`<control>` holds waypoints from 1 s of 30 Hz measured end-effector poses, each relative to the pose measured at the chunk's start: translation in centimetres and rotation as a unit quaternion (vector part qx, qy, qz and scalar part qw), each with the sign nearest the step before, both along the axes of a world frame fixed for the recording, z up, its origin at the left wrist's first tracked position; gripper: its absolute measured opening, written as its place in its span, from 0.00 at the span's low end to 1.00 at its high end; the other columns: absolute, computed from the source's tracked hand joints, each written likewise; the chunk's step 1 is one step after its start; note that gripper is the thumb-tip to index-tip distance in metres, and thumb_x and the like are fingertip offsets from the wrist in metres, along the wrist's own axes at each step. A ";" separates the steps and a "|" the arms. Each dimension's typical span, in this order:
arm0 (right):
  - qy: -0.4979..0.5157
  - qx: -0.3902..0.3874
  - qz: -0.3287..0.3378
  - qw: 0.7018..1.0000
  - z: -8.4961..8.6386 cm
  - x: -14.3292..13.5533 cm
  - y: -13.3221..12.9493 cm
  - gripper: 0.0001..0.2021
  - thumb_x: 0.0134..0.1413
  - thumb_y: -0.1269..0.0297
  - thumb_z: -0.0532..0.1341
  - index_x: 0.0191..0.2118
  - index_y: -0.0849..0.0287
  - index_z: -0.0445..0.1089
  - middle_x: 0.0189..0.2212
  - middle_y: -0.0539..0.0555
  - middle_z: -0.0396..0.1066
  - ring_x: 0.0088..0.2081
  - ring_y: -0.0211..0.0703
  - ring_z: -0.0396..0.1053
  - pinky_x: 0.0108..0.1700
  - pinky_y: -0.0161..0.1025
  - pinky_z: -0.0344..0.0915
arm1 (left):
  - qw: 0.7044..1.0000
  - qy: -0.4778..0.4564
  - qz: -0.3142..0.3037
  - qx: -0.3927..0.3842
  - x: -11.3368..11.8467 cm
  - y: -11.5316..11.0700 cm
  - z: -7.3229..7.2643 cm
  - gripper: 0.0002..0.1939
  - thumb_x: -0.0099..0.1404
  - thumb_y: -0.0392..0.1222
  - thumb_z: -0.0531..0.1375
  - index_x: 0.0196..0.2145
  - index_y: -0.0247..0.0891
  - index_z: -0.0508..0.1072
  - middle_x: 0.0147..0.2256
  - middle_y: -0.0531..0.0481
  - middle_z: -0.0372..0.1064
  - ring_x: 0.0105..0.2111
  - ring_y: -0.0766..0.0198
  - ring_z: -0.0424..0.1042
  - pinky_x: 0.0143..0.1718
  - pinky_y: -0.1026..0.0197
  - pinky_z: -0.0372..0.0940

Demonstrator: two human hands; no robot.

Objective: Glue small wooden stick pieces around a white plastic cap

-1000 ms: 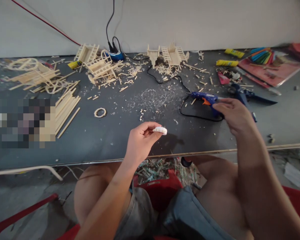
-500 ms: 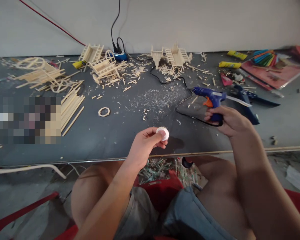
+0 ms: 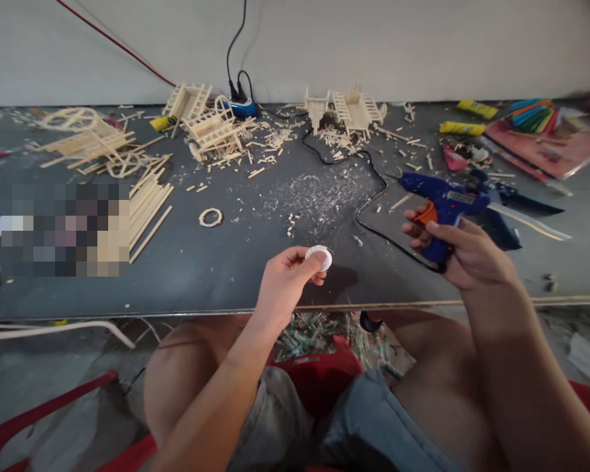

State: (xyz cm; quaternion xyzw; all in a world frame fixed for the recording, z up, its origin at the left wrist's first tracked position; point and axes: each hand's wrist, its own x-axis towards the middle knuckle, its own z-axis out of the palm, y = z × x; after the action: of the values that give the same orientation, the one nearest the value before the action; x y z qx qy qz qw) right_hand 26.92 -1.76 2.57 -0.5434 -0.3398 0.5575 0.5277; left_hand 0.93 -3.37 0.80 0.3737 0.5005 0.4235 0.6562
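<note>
Pinched between the thumb and fingers of my left hand (image 3: 288,278) is a small white disc (image 3: 324,257), held just above the front of the table. My right hand (image 3: 465,252) grips the handle of a blue hot glue gun (image 3: 440,193), fingers by its orange trigger (image 3: 425,215). The gun's nozzle points left, and a pale glue stick (image 3: 531,219) sticks out of its back. A black cord (image 3: 368,225) runs from the handle over the table. On the tabletop to the left lies a small wooden ring (image 3: 210,217).
Several small stick-built models (image 3: 216,131) stand along the wall. Long wooden sticks (image 3: 150,213) lie at left, beside a blurred patch. Offcuts (image 3: 270,139) litter the back. A blue power socket (image 3: 243,107), yellow glue tubes (image 3: 462,128) and a red folder (image 3: 545,147) are farther off.
My right hand has lifted the glue gun nearer and slightly to the right, so it looks larger. My left hand still pinches the disc in almost the same place. The view has shifted slightly.
</note>
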 end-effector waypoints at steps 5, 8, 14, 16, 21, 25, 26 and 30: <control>0.033 -0.029 0.028 0.999 -0.1 -1.5 -1.5 0.09 0.44 0.63 0.68 0.34 0.56 0.73 0.32 0.54 0.71 0.26 0.36 0.66 0.22 0.33 0.63 | 1.000 0.001 -0.011 -0.001 0.1 -0.1 -0.1 0.10 0.57 0.44 0.65 0.27 0.34 0.73 0.24 0.50 0.71 0.25 0.69 0.68 0.30 0.64 0.66; 0.041 -0.057 0.038 0.997 -0.5 -2.5 -2.3 0.09 0.43 0.60 0.70 0.30 0.58 0.72 0.26 0.52 0.69 0.23 0.35 0.65 0.21 0.32 0.63 | 1.000 -0.004 -0.014 0.002 0.2 -0.2 -0.1 0.10 0.57 0.44 0.65 0.27 0.35 0.74 0.25 0.50 0.71 0.25 0.69 0.68 0.30 0.64 0.66; 0.006 -0.119 0.085 0.989 -1.2 -3.7 -3.6 0.14 0.41 0.54 0.70 0.26 0.58 0.69 0.20 0.49 0.67 0.19 0.38 0.66 0.20 0.37 0.65 | 0.999 -0.031 0.003 -0.032 0.1 0.1 0.0 0.10 0.55 0.44 0.66 0.27 0.35 0.74 0.24 0.51 0.70 0.24 0.69 0.68 0.29 0.64 0.65; -0.025 -0.122 0.115 0.986 -1.2 -4.0 -3.9 0.16 0.40 0.52 0.70 0.24 0.58 0.68 0.17 0.47 0.65 0.17 0.39 0.67 0.20 0.37 0.64 | 0.998 -0.042 0.004 -0.037 0.0 0.2 0.0 0.10 0.55 0.44 0.66 0.27 0.35 0.74 0.24 0.50 0.70 0.24 0.69 0.68 0.29 0.64 0.65; -0.124 -0.135 0.174 0.967 -0.7 -4.6 -4.4 0.18 0.42 0.49 0.68 0.20 0.58 0.66 0.13 0.50 0.67 0.17 0.40 0.68 0.22 0.36 0.63 | 0.997 -0.060 0.005 -0.037 0.0 0.3 0.0 0.10 0.57 0.45 0.65 0.27 0.35 0.74 0.25 0.51 0.70 0.25 0.69 0.69 0.29 0.65 0.65; -0.136 -0.126 0.175 0.967 -0.4 -5.0 -4.5 0.18 0.42 0.48 0.67 0.19 0.56 0.64 0.12 0.52 0.69 0.17 0.40 0.67 0.21 0.36 0.61 | 0.997 -0.060 -0.004 -0.040 0.0 0.3 0.1 0.11 0.57 0.46 0.65 0.27 0.35 0.73 0.25 0.50 0.70 0.25 0.68 0.68 0.29 0.64 0.65; -0.134 -0.125 0.175 0.967 -0.3 -5.0 -4.4 0.19 0.42 0.48 0.67 0.19 0.56 0.64 0.12 0.52 0.69 0.17 0.40 0.67 0.21 0.36 0.61 | 0.997 -0.061 -0.006 -0.040 0.0 0.3 0.1 0.11 0.57 0.46 0.65 0.27 0.35 0.73 0.24 0.50 0.70 0.25 0.68 0.68 0.29 0.64 0.65; -0.141 -0.131 0.166 0.967 -0.3 -5.1 -4.3 0.20 0.40 0.46 0.67 0.17 0.57 0.65 0.11 0.52 0.68 0.16 0.39 0.67 0.21 0.35 0.62 | 0.997 -0.065 -0.006 -0.036 0.1 0.2 0.0 0.10 0.56 0.45 0.66 0.27 0.35 0.73 0.24 0.51 0.70 0.25 0.68 0.68 0.29 0.64 0.64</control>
State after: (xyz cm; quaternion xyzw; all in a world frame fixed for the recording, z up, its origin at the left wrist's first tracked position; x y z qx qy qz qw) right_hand 21.87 -6.07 2.26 -0.6167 -0.4201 0.5948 0.2989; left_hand 1.05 -3.18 0.84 0.3244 0.4694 0.4250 0.7027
